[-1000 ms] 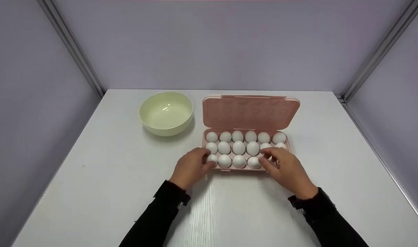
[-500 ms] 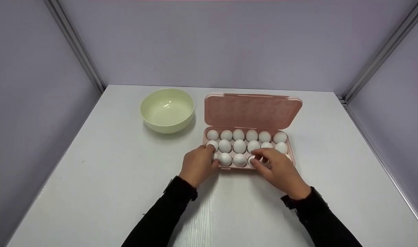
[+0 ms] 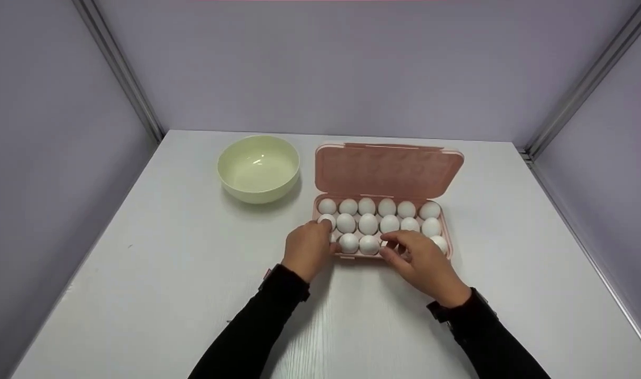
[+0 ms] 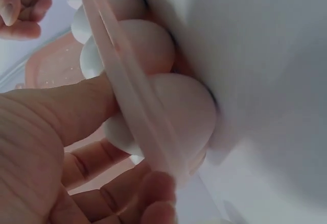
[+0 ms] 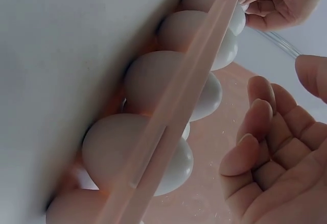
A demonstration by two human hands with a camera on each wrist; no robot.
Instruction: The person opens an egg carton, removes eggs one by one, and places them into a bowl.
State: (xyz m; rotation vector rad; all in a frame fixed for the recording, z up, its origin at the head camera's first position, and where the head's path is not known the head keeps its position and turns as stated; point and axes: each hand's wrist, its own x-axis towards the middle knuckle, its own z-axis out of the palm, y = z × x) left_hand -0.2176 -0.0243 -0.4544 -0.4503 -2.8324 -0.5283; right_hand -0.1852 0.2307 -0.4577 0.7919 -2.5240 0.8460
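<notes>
With the left hand [image 3: 307, 247] pinching the egg carton [image 3: 447, 231]'s front-left corner and the right hand [image 3: 418, 260]'s grip loosely spread over a front-row egg [image 3: 349, 242], a clumsy pull could crack shells, I reckon.

A pale green bowl [image 3: 258, 167] is seen upright on the white bench [image 3: 168, 273], toward its far left part, with its inside showing only a small glint of light. The bench is enclosed by lilac walls [image 3: 331, 63], joined at the corners by grey metal posts [image 3: 121, 71].
</notes>
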